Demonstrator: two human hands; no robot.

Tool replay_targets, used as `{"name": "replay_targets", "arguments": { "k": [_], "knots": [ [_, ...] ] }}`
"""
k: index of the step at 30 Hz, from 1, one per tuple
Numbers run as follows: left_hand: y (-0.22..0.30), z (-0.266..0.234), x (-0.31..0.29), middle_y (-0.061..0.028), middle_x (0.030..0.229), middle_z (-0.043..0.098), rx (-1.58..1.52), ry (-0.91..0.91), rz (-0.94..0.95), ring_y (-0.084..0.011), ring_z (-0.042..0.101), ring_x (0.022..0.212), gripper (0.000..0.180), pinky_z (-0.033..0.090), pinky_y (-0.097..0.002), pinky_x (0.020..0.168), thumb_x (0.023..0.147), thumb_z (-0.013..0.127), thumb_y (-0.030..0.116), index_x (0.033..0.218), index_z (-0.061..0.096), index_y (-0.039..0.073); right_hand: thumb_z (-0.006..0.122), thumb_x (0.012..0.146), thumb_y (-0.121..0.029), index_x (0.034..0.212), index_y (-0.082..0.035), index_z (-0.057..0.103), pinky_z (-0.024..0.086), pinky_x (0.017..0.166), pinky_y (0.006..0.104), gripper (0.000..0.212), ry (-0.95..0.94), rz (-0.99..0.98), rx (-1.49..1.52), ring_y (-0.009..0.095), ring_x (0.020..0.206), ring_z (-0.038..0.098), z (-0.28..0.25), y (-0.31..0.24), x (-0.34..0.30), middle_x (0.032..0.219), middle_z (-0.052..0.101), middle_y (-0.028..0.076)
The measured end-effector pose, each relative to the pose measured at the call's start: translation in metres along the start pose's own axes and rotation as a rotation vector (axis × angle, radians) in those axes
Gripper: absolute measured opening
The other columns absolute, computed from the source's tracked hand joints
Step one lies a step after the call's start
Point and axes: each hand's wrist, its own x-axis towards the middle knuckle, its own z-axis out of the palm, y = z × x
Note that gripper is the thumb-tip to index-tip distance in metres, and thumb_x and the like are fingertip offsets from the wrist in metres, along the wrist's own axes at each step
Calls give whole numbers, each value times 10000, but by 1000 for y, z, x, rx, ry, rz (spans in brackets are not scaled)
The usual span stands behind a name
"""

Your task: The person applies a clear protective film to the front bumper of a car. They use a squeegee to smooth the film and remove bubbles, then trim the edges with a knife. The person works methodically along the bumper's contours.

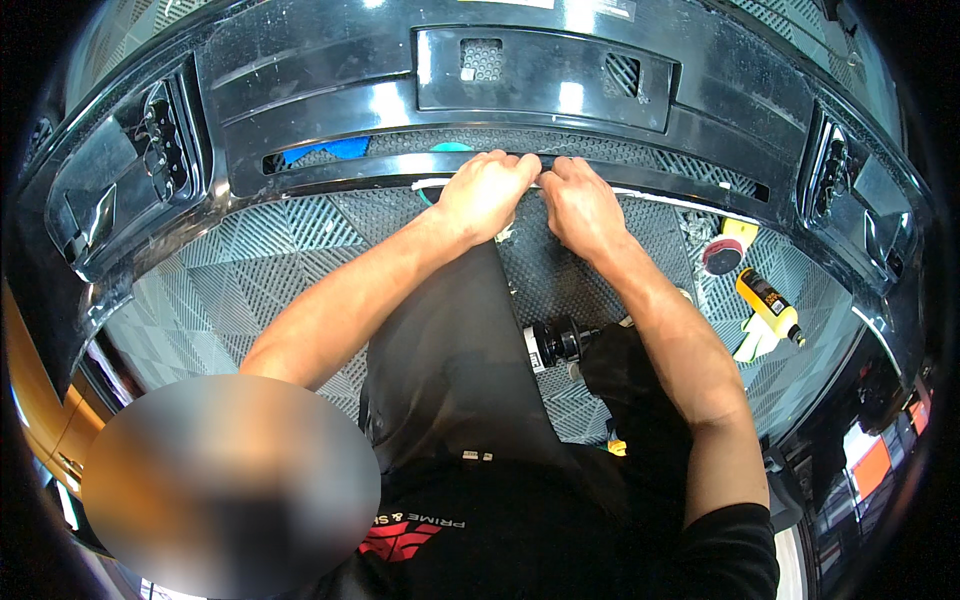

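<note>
A glossy black car bumper (330, 100) curves across the far side in front of me, its surface streaked and dusty. Both hands meet near the middle of its narrow lower bar (680, 185). My left hand (488, 190) is closed, its fingers curled over the bar. Just to the right, my right hand (583, 203) is also closed on the bar, knuckles up. The fingertips are hidden, so I cannot tell whether something small is pinched between them. A whitish line (690, 203) runs along the bar's lower edge.
A blue cloth (330, 150) and a turquoise round thing show through the bumper's slot. To the right lie a round dark red pad (722, 255), a yellow bottle (768, 300) and a yellow-green cloth (757, 338). A black power tool (560, 343) rests on the tiled floor beside my leg.
</note>
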Motion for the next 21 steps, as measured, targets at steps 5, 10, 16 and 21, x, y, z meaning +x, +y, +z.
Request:
{"name": "replay_targets", "arguments": {
  "k": [5, 10, 16, 21],
  "knots": [
    [-7, 5, 3, -196, 881, 669, -52, 24, 9, -431, 664, 928, 29, 534, -540, 854, 907, 634, 22, 918, 607, 19, 677, 790, 37, 955, 0, 696, 568, 957, 487, 170, -30, -2, 3, 380, 1083, 658, -3, 2, 5, 1059, 672, 177],
    [-8, 8, 0, -193, 887, 644, -17, 15, 42, -422, 640, 932, 48, 524, -516, 880, 892, 656, 11, 873, 613, 17, 675, 806, 39, 980, -1, 684, 560, 954, 486, 179, 1, -16, -7, 379, 1084, 658, 0, 3, 5, 1062, 668, 183],
    [-7, 2, -5, -191, 951, 694, -98, 24, -23, -410, 655, 981, 120, 530, -503, 916, 907, 664, 17, 1026, 654, 16, 707, 878, -50, 1054, -4, 701, 531, 975, 490, 182, 20, 29, 55, 375, 1108, 642, -1, 2, -2, 1088, 663, 165],
    [6, -1, -17, -211, 1018, 749, 4, 94, -90, -393, 706, 1038, 247, 552, -512, 947, 868, 687, 38, 1106, 621, 27, 686, 925, -83, 1216, 1, 746, 528, 978, 485, 309, 124, 10, 59, 360, 1123, 621, 13, -8, -3, 1104, 651, 148]
  ]
}}
